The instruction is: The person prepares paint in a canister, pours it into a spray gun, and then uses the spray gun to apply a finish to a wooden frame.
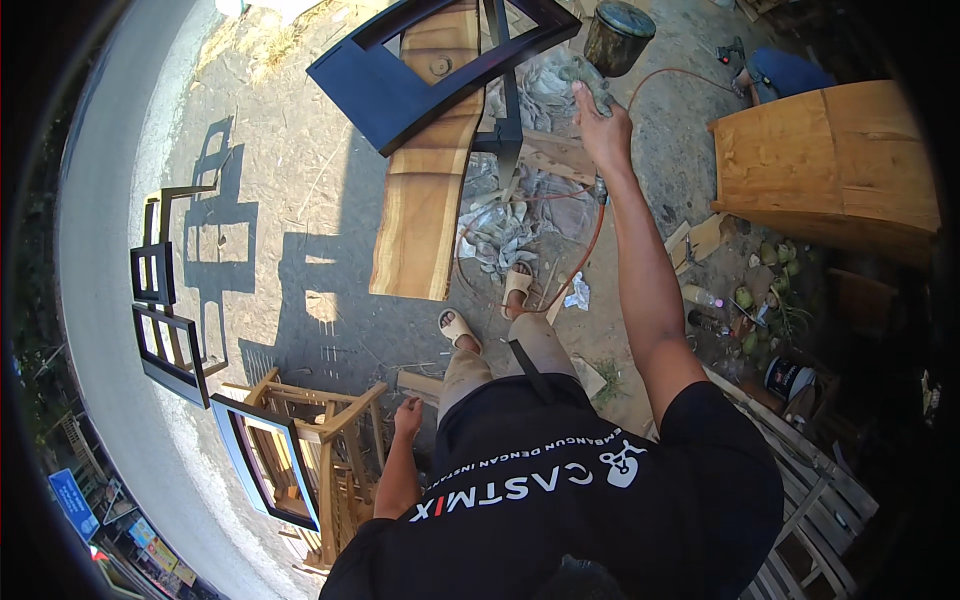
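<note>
Black frame (372, 92) crosses one plank (422, 215). Right of the plank: our right hand (604, 130), fingers gripping one sprayer (600, 94), one hose (598, 224) in our way, one can (617, 42), one cabinet (820, 150); below it, our left hand (407, 418), fingers curled.

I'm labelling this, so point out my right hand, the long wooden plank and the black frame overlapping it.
Right hand (607, 135), head view: its middle.
Wooden plank (424, 208), head view: its lower section.
Black frame (372, 92), head view: its solid panel.

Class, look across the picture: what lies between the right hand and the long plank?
In the head view, crumpled sheeting, a flat board and a black bar show between the right hand and the plank.
</note>
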`<state>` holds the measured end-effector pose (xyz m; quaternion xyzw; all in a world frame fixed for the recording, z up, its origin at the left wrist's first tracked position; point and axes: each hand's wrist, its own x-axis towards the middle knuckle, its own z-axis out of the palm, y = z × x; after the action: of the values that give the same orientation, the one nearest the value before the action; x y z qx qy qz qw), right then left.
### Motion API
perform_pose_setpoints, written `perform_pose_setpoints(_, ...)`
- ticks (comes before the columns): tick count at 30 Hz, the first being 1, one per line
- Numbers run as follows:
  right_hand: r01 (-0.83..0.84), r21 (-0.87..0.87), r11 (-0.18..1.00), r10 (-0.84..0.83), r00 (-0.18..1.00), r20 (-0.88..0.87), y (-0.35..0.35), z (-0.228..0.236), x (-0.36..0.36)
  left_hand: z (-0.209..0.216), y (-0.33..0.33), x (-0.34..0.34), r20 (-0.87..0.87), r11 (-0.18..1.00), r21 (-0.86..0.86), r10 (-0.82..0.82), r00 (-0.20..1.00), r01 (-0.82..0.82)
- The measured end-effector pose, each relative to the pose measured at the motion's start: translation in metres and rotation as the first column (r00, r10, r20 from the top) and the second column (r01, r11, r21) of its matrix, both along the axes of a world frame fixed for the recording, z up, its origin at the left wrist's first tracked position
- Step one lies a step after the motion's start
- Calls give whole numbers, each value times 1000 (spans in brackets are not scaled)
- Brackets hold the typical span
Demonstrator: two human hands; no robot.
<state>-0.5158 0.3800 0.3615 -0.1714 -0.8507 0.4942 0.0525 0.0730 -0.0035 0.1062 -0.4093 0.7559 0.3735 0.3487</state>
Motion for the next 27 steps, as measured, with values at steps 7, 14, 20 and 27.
perform_pose_setpoints(7, 85, -1, 996, -85, 996, -34, 78, -5, -68, -4, 34, -16, -5, 1000, 1, 12, 1000, -12)
perform_pose_setpoints(14, 66, 4, 998, -66, 998, -20, 83, -14, -48, -5, 27, -27, 25, 1000, -17, 13, 1000, -13)
perform_pose_setpoints(20, -123, -104, 987, 127, 992, 27, 28, -26, 25, -7, 11, -38, 10, 997, -34, -74, 997, 75)
perform_pose_setpoints(27, -257, -176, 950, 249, 966, -66, -50, -28, 97, -15, -32, -42, 19, 989, -24, -142, 990, 143)
